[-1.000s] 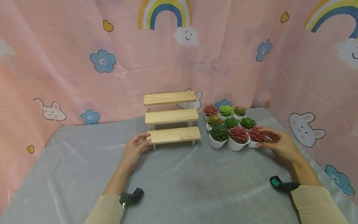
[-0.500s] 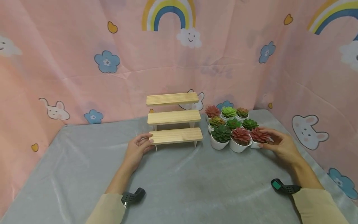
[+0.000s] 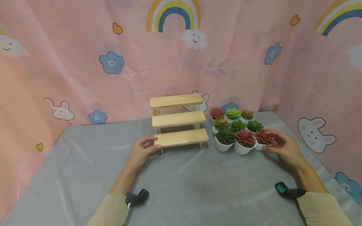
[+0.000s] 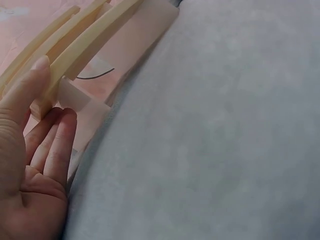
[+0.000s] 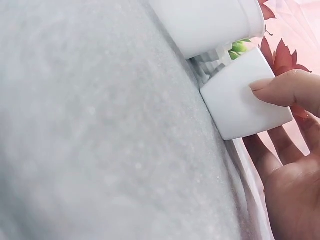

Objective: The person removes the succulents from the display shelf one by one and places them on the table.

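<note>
My left hand (image 3: 141, 152) pinches the left end of the lowest shelf of a three-tier wooden display stand (image 3: 181, 137). In the left wrist view, the thumb (image 4: 31, 82) lies along the shelf's end, the fingers below it. On the right, my right hand (image 3: 285, 149) grips a red potted succulent (image 3: 264, 138) at the near right corner of a cluster. Its squarish white pot (image 5: 245, 100) has the thumb flat on one side, other fingers behind, and its base at the table cloth. Beside it stands another red succulent (image 3: 245, 139) in a round white pot.
Several more potted succulents, including a dark green one (image 3: 225, 136) and a bright green one (image 3: 233, 113), crowd between stand and right hand. A grey cloth (image 3: 198, 182) covers the table. A pink patterned curtain (image 3: 135, 84) hangs behind and at the right.
The stand has turned slightly, its near left end shifted to the right along with my left hand. My right hand keeps its grip on the red succulent. The head view has shifted a little.
</note>
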### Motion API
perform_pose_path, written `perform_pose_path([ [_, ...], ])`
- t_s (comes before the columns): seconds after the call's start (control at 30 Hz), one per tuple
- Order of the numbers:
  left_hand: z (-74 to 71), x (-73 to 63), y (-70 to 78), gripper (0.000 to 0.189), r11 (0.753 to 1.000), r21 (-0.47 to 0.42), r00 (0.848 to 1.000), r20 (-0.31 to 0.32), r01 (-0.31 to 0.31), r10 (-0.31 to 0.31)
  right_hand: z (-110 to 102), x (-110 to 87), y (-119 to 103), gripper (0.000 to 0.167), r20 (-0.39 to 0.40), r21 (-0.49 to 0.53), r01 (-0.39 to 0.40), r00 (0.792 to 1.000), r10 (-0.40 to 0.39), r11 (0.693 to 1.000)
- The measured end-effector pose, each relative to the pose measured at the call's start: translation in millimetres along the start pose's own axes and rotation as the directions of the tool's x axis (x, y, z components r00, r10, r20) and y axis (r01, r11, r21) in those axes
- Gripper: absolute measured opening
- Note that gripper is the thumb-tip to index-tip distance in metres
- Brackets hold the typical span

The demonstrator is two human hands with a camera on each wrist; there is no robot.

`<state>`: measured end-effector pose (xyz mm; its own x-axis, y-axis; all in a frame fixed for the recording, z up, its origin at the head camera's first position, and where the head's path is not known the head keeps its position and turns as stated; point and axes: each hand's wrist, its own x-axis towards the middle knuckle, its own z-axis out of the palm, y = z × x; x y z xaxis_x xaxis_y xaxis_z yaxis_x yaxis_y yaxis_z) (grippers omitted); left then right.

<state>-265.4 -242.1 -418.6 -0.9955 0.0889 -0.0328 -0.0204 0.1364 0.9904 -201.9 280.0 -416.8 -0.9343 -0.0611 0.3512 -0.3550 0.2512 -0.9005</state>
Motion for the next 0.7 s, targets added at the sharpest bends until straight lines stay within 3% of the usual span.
perform_pose_path([
  [0.23,2.6,-2.2,0.8,0.044,0.999,0.005,0.997,-0.059,0.042,-0.042,-0.4,-4.2,2.4,0.057,-0.034,-0.125,-0.029,0.999,0.025,0.992],
  [0.43,0.8,-2.1,1.8,0.045,0.999,0.005,0.997,-0.053,0.052,-0.052,-3.8,-3.4,-8.1,0.056,-0.004,-0.295,-0.084,0.996,0.087,0.952],
  [0.6,-3.2,-1.4,3.2,0.042,0.998,0.053,0.998,0.057,0.028,-0.031,-12.3,-6.7,-36.9,0.057,0.074,-0.422,-0.095,0.988,0.139,0.902],
  [0.7,-11.0,-2.3,12.7,0.042,0.987,0.158,0.987,0.154,0.011,-0.036,-11.3,-1.6,-61.8,0.054,0.074,-0.489,-0.123,0.981,0.181,0.864],
])
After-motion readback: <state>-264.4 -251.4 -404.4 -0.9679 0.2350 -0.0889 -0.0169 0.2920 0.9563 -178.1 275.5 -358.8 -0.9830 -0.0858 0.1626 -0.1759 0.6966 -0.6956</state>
